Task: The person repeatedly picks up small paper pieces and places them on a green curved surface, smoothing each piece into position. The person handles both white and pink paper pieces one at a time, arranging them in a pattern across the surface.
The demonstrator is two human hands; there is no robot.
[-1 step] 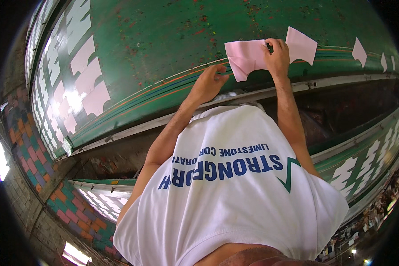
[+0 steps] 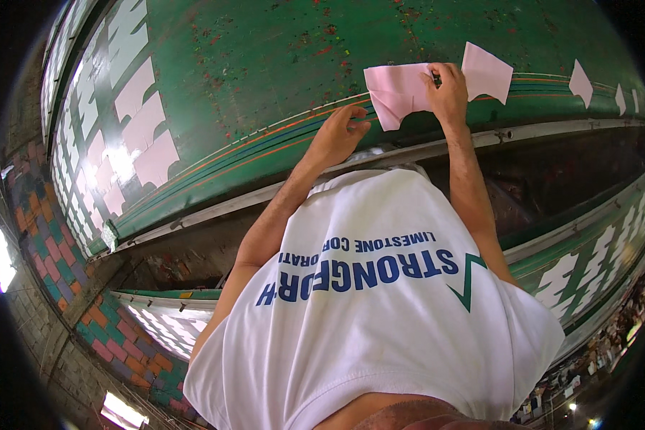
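Note:
A pale pink cut cloth piece (image 2: 403,87) lies creased on the green tabletop, a curved notch in its near edge. My right hand (image 2: 448,93) pinches its right end between thumb and fingers. At the cloth's left side is my left hand (image 2: 342,131), its fingers bent and the thumb apart from them. Nothing shows in that hand; whether its fingertips touch the cloth I cannot tell. Just right of my right hand rests a second pink cloth piece (image 2: 488,74) of similar shape.
Coloured guide lines run along the near side of the green table (image 2: 279,57), which has a metal rail (image 2: 552,127) at its edge. More pale pieces (image 2: 582,84) lie to the right. Rows of cut pieces (image 2: 147,125) cover the left end. Another table (image 2: 573,265) stands behind me.

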